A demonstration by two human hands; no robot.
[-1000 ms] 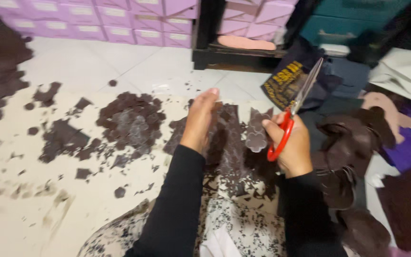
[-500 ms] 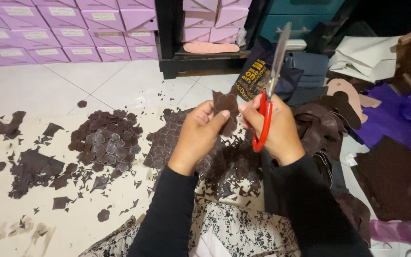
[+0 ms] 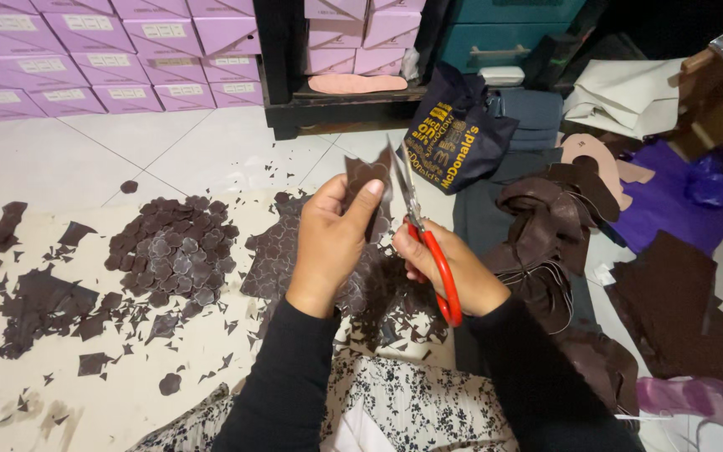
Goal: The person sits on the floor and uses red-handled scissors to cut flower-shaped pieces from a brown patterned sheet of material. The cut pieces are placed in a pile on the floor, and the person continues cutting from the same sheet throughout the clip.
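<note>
Black sleeves sit nearest me, above a flowered cloth. My left hand is pinched shut on a small dark brown leather piece, raised over the floor. My right hand is closed through the red scissors, blades meeting that piece's edge. Further left I see 1 pile of cut shapes on pale sheeting. Beyond stand lilac boxes and a navy bag.

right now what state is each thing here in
left hand: pinching small dark brown leather piece, held up
right hand: gripping red-handled scissors, blades at the piece's edge
heap of cut brown shapes: piled on floor
dark blue cloth bag: slumped
</note>
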